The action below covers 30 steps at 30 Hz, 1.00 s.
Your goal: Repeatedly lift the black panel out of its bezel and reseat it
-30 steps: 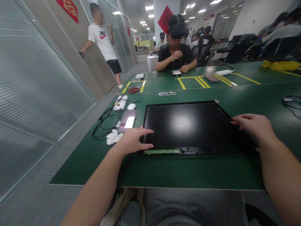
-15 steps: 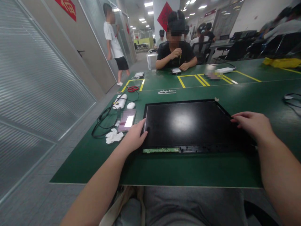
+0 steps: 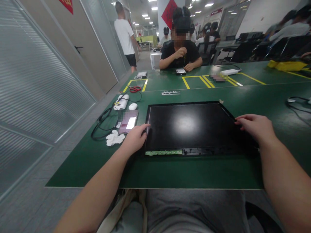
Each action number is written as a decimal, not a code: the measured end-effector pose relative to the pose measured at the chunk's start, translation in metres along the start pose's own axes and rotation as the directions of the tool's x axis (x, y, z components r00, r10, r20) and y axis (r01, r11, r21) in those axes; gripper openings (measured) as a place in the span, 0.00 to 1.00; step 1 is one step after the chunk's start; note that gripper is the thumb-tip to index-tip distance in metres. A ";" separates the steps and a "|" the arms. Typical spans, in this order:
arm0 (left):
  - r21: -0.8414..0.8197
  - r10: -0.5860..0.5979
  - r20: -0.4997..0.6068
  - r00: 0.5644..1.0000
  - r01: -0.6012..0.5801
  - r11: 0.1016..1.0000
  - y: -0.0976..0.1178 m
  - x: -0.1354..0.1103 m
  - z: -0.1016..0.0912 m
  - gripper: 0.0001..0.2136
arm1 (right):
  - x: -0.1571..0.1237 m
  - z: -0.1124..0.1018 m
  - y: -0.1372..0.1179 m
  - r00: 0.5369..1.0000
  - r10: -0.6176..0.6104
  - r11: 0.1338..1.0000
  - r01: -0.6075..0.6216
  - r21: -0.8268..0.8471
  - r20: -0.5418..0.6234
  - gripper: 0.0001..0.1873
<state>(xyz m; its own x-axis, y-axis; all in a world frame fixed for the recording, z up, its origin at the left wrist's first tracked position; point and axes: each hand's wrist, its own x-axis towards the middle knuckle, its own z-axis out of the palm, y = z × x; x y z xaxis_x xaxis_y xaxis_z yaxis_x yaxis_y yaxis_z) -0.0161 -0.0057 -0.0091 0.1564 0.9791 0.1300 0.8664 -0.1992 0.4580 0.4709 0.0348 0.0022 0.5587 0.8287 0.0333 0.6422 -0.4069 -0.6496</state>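
A black LCD screen panel (image 3: 184, 127) in a thin dark frame lies flat before me, with a narrow green circuit board (image 3: 164, 152) along the left part of its near edge. My left hand (image 3: 136, 136) is at the panel's left edge. Its forefinger stretches onto the rim, apart from the thumb; the other fingers are mostly hidden. On the opposite side, my right hand (image 3: 257, 127) has thumb and forefinger closed on the right rim. A small pale tab (image 3: 221, 101) sticks up at the far right corner.
Left of the panel are a phone (image 3: 128, 121), crumpled tissue (image 3: 115, 138), white mouse (image 3: 132, 106), black cable (image 3: 97, 126) and red-handled scissors (image 3: 135, 89). White strips (image 3: 170, 93) lie beyond the panel. A seated person (image 3: 179, 51) works opposite; another person (image 3: 125, 35) stands behind left.
My left thumb has drawn back from the panel's left rim, while the forefinger reaches onto it. My right hand keeps its place. The view has shifted slightly, and the standing person has turned.
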 end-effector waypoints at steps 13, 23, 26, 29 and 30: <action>-0.927 -0.489 0.081 0.869 0.246 0.282 0.021 0.005 0.001 0.17 | -0.010 -0.004 -0.012 1.000 0.016 1.000 -0.016 0.015 -0.003 0.10; -0.960 -0.598 0.190 0.778 0.275 0.052 0.038 0.007 -0.006 0.16 | -0.009 -0.003 -0.009 1.000 0.017 1.000 -0.017 -0.010 0.005 0.12; -0.955 -0.583 0.214 0.783 0.294 0.044 0.035 0.007 -0.004 0.16 | -0.008 -0.004 -0.009 1.000 0.004 1.000 -0.004 -0.009 -0.001 0.12; -0.949 -0.572 0.231 0.787 0.312 0.045 0.030 0.008 -0.001 0.17 | -0.006 -0.003 -0.007 1.000 -0.012 1.000 0.012 -0.008 0.004 0.12; -0.947 -0.570 0.237 0.786 0.318 0.045 0.028 0.008 -0.001 0.18 | -0.006 -0.003 -0.005 1.000 -0.021 1.000 0.021 -0.003 0.001 0.12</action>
<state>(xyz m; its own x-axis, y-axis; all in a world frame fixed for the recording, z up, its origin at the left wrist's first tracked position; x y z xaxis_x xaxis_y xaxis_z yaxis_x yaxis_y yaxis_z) 0.0091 -0.0034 0.0053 -0.2587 0.8933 -0.3676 -0.3605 0.2637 0.8947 0.4658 0.0313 0.0075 0.5448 0.8373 0.0464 0.6553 -0.3905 -0.6466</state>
